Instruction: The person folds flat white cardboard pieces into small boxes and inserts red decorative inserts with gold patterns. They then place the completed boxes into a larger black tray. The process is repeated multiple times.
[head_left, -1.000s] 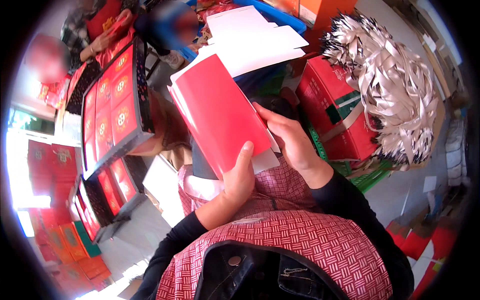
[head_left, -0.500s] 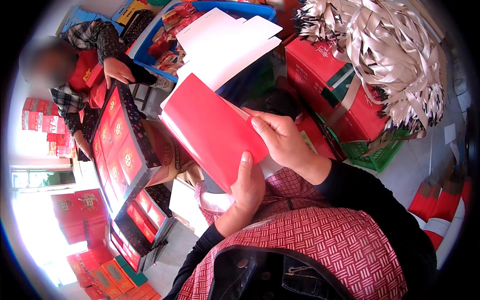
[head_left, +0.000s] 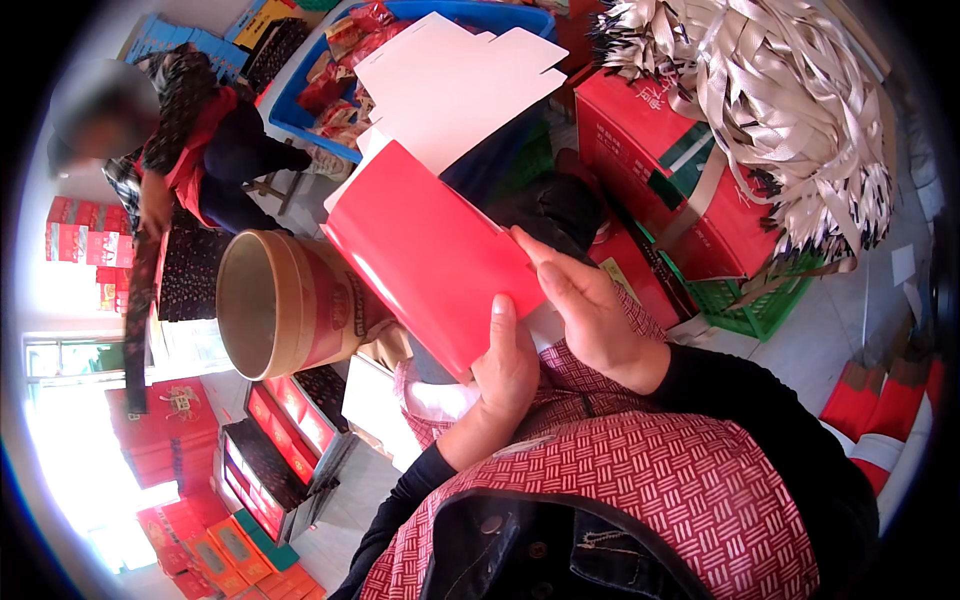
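A glossy red card sheet (head_left: pixel 430 255), folded over with a pale edge showing, lies slanted in front of my body. My left hand (head_left: pixel 505 365) grips its lower corner, thumb on the red face and the other fingers hidden beneath. At its right edge rests my right hand (head_left: pixel 595 315), fingers stretched out and flat along the side, thumb apart. Beyond the red sheet spreads a white die-cut card (head_left: pixel 460 90) with notched flaps. I cannot tell whether the two are one piece.
A blue bin (head_left: pixel 290 105) of red packets stands behind the white card. On the right, bundled cream ribbons (head_left: pixel 790 120) lie over a red carton (head_left: pixel 640 140) above a green crate (head_left: pixel 745 310). A brown tub (head_left: pixel 265 305) stands left. A co-worker (head_left: pixel 190 140) holds a dark tray edge-on.
My right hand has loosened its pinch at the sheet's edge and flattened its fingers there. The co-worker has lifted and turned the tray of red boxes leftward, uncovering the tub.
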